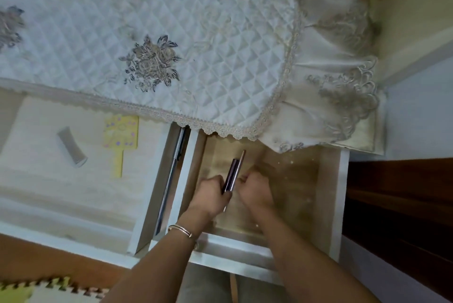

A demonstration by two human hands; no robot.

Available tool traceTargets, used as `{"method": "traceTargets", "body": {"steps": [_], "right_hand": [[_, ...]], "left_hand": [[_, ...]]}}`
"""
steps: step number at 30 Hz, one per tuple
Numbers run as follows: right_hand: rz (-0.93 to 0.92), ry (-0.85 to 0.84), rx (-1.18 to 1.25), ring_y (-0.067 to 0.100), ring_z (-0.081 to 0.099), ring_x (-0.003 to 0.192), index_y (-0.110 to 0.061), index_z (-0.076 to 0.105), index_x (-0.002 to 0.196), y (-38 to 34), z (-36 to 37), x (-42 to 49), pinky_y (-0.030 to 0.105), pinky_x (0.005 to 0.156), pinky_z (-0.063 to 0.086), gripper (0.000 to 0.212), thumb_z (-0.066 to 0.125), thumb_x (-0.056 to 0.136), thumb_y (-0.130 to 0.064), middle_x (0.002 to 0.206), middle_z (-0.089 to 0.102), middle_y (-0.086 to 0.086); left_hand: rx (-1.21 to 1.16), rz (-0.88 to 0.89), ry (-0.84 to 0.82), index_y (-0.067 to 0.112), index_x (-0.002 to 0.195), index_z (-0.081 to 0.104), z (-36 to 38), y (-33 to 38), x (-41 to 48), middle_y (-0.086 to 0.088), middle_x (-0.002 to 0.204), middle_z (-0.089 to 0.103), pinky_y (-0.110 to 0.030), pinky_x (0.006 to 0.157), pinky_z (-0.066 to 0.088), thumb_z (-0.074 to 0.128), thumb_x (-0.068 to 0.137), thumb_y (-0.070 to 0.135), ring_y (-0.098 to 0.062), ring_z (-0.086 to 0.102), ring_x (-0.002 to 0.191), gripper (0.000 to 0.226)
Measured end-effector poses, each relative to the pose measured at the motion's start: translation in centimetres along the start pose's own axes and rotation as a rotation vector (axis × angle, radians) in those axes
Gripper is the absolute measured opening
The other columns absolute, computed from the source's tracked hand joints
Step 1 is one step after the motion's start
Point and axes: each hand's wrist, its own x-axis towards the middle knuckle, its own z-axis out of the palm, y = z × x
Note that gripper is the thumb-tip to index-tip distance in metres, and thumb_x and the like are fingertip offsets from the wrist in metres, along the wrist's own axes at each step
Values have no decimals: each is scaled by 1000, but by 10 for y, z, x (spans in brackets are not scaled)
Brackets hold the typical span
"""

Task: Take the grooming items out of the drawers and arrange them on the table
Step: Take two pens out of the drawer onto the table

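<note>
Left of the right drawer (pixel 333 204), a white comb (pixel 71 147) and a yellow hand mirror (pixel 120 141) are lying apart in the other open drawer (pixel 73 204). Inside the right drawer, near its left wall, the left hand (pixel 208 196) is gripping two dark slim tubes (pixel 231 175), with a thin pencil (pixel 241 163) running alongside them. Over the right drawer's middle, the right hand (pixel 255 190) is hovering with fingers curled; blur is hiding whether it is pinching anything. A quilted cloth (pixel 171 20) is overhanging the right drawer's back.

Right hand (pixel 255 188) blurred, pencils (pixel 233 171) partly hidden by left hand (pixel 208 194)
</note>
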Motion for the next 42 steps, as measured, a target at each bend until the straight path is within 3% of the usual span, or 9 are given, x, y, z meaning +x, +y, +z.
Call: {"method": "traceTargets", "body": {"steps": [4,13,20,24,29,33,36,39,42], "right_hand": [[49,33,-1,35,61,103,1,60,101,-5,4,-2,37,82,51,30,50,86,-23,108,65,22],[34,84,43,36,64,91,-1,53,99,-17,22,-3,37,72,51,37,58,82,-33,97,67,21],[-70,111,-199,37,61,98,-4,32,128,-33,36,-3,41,80,49,46,43,89,-25,109,63,19],[-65,88,-170,37,62,96,-5,50,110,-40,39,-4,41,80,50,34,42,91,-31,104,65,20],[-33,81,-133,35,64,93,-6,62,93,-35,28,-12,36,77,51,35,52,84,-39,98,68,19],[-64,71,-47,28,65,84,-18,59,78,-22,-3,-35,32,71,50,14,62,77,-31,89,71,9],[-191,-3,32,10,56,59,-20,53,73,-15,-30,-60,31,61,50,11,64,75,-20,72,64,-1],[-338,49,181,2,50,52,-24,49,64,-33,-61,-74,13,54,43,24,64,75,-9,60,56,-6],[-394,167,394,3,55,60,-25,52,73,-75,-94,-63,13,60,48,21,63,80,-9,69,59,-6]], "left_hand": [[14,28,8,12,77,44,-14,-5,-5,-17,86,63,-26,62,38,57,83,19,-31,59,78,15],[-42,34,27,5,116,48,-23,0,-16,-16,112,62,-29,74,47,43,91,16,-30,62,96,28],[15,86,108,8,112,44,-44,5,-47,-10,113,57,-22,68,39,38,97,23,-24,59,96,22],[1,134,164,14,106,47,-58,-1,-56,3,91,50,-13,53,34,42,95,28,-10,49,71,18],[7,148,156,15,103,50,-67,-6,-55,7,83,50,-12,45,31,47,92,29,-4,44,61,18],[35,222,124,22,96,49,-78,-4,-61,11,78,51,-12,48,31,49,91,33,-2,46,61,12],[20,339,154,28,90,49,-95,3,-70,14,73,52,-14,54,39,53,89,33,-1,51,65,7],[-105,463,314,34,81,51,-125,20,-65,12,68,54,-12,62,40,62,85,23,0,54,69,16],[-201,505,472,29,80,55,-162,49,-36,3,70,58,-23,68,47,64,84,19,-9,59,70,14]]}}
